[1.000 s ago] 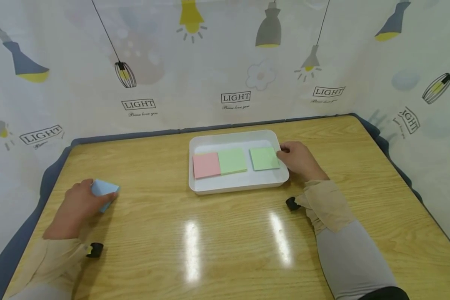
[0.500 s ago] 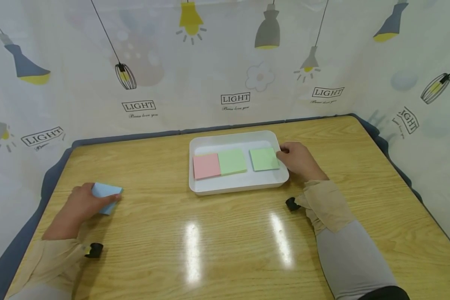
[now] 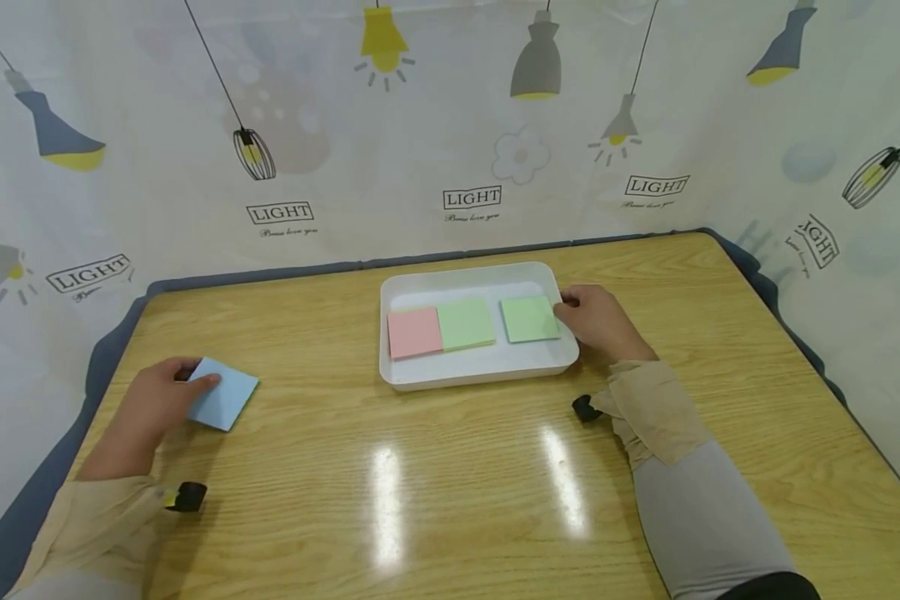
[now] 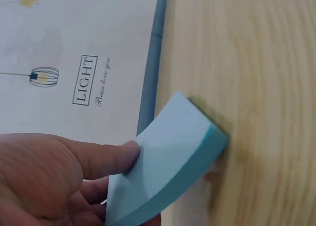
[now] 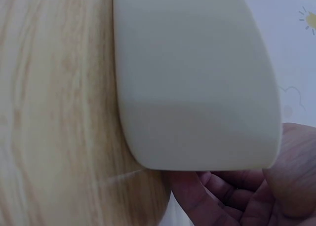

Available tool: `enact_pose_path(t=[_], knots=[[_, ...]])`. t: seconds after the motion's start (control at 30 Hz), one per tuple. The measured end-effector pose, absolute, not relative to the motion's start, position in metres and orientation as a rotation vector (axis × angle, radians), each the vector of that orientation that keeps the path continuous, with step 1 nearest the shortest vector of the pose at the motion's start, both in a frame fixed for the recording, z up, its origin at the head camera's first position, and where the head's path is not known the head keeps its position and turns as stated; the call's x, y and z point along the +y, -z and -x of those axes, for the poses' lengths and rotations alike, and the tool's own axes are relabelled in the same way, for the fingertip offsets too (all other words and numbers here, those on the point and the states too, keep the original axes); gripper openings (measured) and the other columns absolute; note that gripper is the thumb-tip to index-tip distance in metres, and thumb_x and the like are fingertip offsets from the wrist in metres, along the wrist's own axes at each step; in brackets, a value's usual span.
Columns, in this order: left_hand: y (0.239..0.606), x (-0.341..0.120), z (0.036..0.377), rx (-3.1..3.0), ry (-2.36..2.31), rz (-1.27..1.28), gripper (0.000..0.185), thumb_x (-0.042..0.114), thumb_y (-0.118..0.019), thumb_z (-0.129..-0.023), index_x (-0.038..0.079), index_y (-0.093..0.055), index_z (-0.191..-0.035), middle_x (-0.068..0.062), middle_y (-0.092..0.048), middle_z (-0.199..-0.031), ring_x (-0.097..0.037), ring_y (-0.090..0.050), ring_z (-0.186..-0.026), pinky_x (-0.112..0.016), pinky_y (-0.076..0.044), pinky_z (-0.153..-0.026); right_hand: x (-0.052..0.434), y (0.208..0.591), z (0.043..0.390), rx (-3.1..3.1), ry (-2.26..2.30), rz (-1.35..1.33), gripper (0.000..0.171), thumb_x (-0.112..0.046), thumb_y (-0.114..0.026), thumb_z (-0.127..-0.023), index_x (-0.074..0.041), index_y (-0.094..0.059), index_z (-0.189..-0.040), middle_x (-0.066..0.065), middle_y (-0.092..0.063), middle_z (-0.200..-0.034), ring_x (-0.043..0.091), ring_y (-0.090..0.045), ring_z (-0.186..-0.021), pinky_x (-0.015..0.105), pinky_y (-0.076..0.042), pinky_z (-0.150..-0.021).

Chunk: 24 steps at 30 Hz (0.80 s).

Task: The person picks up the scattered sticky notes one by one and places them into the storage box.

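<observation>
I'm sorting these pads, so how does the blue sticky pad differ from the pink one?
The blue pad lies on the bare table, askew, pinched by the left hand; the pink pad lies square inside the white tray, untouched, beside a green pad. Both look like square pads of similar size.

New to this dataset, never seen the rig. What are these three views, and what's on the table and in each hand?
No robot here: a person works bare-handed, wearing three cameras. The head view looks down at a wooden table. Each wrist view looks past one hand. A white tray holds one pink sticky-note pad and two green pads. The left hand pinches a blue pad between thumb and fingers. The right hand grips the tray's right rim.
</observation>
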State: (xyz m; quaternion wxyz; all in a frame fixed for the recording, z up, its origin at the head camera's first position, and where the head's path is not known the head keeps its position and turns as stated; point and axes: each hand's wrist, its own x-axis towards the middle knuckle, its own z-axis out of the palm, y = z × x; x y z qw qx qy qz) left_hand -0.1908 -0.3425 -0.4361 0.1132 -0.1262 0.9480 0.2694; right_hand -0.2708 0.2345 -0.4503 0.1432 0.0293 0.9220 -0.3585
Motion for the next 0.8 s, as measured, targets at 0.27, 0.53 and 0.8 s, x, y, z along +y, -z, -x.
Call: enact_pose_path(t=[0.27,0.53,0.8], knots=[[0.424,-0.329,0.194,2.731,-1.029,0.402,0.071,0.050,-0.050,-0.106,-0.009,-0.048,-0.146,-0.033,-0.046,-0.150,-0.041,-0.052,-0.124,-0.036,-0.052,-0.085,0.237,0.452,0.274,2.646,1.037,-0.088,0.049,-0.026,-0.046,-0.108,0.001,-0.051,-0.149,0.021,-0.058,-0.144,0.034,-0.054,-0.126,0.053,-0.045,-0.112],[0.415,-0.300,0.202,2.607,-1.319,0.425,0.068,0.042,-0.057,-0.105,-0.005,-0.043,-0.151,-0.022,-0.049,-0.147,-0.005,-0.060,-0.099,-0.019,-0.059,-0.076,0.237,0.453,0.275,2.665,1.013,-0.060,0.047,-0.025,-0.046,-0.108,0.001,-0.054,-0.146,0.021,-0.060,-0.140,0.033,-0.056,-0.120,0.052,-0.047,-0.108],[0.398,-0.259,0.211,2.526,-1.513,0.377,0.051,0.036,-0.061,-0.104,0.000,-0.049,-0.139,0.000,-0.054,-0.119,0.000,-0.062,-0.091,-0.019,-0.059,-0.080,0.237,0.450,0.271,2.681,1.016,-0.018,0.046,-0.024,-0.047,-0.108,0.001,-0.055,-0.146,0.021,-0.061,-0.140,0.032,-0.057,-0.118,0.050,-0.048,-0.104]])
